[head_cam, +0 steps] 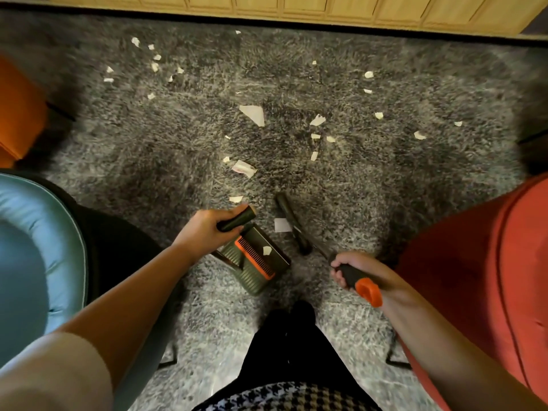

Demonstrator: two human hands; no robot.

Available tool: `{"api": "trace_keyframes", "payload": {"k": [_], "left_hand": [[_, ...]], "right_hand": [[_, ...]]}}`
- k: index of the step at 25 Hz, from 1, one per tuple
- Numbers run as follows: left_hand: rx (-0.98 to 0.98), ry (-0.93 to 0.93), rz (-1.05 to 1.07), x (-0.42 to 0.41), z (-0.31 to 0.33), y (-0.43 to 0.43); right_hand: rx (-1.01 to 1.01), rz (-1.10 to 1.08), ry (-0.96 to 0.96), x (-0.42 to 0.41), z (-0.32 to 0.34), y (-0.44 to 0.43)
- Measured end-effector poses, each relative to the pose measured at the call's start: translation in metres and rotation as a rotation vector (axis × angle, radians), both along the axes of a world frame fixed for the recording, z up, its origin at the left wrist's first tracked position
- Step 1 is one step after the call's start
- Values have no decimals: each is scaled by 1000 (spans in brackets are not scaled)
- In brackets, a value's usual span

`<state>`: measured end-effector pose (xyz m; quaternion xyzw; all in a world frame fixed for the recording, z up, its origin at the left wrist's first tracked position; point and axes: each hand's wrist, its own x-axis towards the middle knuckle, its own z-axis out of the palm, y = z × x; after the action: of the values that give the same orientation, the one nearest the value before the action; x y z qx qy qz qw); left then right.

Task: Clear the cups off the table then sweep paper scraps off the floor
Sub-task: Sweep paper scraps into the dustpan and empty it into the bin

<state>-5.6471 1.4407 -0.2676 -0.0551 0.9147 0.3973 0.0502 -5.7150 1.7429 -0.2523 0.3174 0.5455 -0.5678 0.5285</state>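
Several white paper scraps [252,114] lie scattered over the grey shaggy rug [385,179]. My left hand [204,226] grips the dark handle of an olive-green dustpan [255,262], which rests on the rug with an orange comb strip and one scrap inside it. My right hand [353,269] grips the black-and-orange handle of a broom [293,225], whose dark head lies on the rug next to a square scrap [282,224], just right of the dustpan.
A blue cushioned chair [35,247] stands at the left and a coral-red chair [480,262] at the right. An orange seat [17,114] is at the far left. Wooden cabinets [296,7] line the rug's far edge. My dark-trousered legs [296,345] are at the bottom centre.
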Motion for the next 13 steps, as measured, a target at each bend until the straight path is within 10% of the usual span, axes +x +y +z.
{"api": "trace_keyframes", "payload": {"k": [13], "left_hand": [[4,-121,75,15,-4,-5]], "right_hand": [[-17,197,-70,-6,54,23]]}}
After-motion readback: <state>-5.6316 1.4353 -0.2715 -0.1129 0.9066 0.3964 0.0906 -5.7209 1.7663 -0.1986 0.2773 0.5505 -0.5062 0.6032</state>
